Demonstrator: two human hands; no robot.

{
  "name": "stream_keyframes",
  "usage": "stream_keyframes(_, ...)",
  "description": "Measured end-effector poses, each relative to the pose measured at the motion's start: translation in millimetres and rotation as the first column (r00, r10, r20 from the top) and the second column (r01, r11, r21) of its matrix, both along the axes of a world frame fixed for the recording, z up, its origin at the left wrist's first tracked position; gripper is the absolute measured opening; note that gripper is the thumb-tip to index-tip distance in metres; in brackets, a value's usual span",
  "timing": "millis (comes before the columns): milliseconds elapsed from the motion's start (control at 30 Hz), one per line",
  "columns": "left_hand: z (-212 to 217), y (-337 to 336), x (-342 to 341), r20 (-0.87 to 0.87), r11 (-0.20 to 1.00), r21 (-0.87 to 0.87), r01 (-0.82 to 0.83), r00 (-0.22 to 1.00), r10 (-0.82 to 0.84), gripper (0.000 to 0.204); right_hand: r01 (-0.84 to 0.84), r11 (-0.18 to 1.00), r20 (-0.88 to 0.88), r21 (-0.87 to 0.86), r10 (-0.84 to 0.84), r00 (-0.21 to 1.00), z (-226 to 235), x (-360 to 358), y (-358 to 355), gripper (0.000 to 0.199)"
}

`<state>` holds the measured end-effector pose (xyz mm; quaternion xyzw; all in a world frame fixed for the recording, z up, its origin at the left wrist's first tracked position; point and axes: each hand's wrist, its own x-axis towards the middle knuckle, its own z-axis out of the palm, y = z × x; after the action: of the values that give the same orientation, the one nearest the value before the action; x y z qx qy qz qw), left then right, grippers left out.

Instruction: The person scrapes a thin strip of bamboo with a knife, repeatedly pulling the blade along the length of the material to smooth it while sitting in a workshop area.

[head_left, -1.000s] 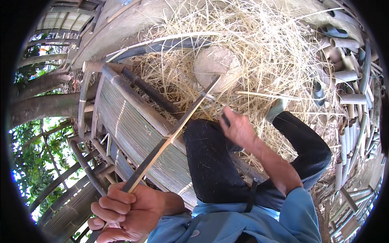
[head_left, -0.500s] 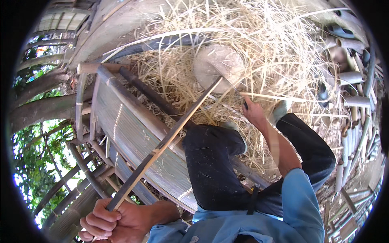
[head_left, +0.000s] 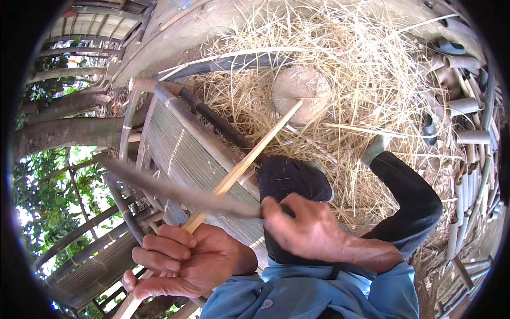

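My left hand (head_left: 194,260) is closed around the lower part of a long, pale bamboo strip (head_left: 260,146). This strip slants up and away to the right, its far end resting on a round chopping block (head_left: 290,98). Closed on a dark handle, my right hand (head_left: 313,228) holds a long knife (head_left: 175,190), smeared by motion. Its blade points left and crosses over the strip just above my left hand. Whether the edge touches the strip, I cannot tell.
Pale shavings (head_left: 372,80) lie heaped around the block. A slatted bamboo bench (head_left: 186,143) stands at the left, before a wooden railing (head_left: 79,130). Sandals (head_left: 449,47) and cut bamboo tubes (head_left: 473,137) lie at the right. My bent legs (head_left: 297,181) are close by.
My right hand has brought the knife back from beside the block to just above my left hand. The strip now shows its pale side, and my left hand has shifted right and up.
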<state>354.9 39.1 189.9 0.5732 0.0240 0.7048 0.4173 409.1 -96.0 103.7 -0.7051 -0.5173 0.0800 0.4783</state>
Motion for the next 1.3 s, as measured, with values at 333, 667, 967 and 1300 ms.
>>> stream_keyframes(333, -3.0, 4.6, -13.0, -0.001, 1.000, -0.025, 0.007, 1.000, -0.007, 0.026, 0.096, 0.987, -0.070, -0.127, -0.105, 0.992, -31.1, 8.9, 2.5, 0.013)
stream_keyframes(667, -6.5, 33.8, -23.9, -0.022, 0.995, -0.028, -0.091, 0.996, 0.090, 0.025, 0.282, 0.892, -0.033, -0.352, -0.313, 0.949, -213.7, 56.7, 20.4, 0.013)
stream_keyframes(967, 1.3, 37.6, -35.6, 0.018, 0.929, -0.133, 0.344, 0.938, -0.345, 0.036, 0.403, 0.654, 0.091, -0.640, -0.457, 0.885, -286.2, 80.7, -33.6, 0.024)
stream_keyframes(1300, -1.3, 17.3, -39.5, -0.055, 0.941, -0.034, 0.337, 0.939, -0.338, 0.051, 0.025, 0.983, -0.061, -0.184, -0.036, 0.997, -18.0, 4.3, 13.6, 0.026)
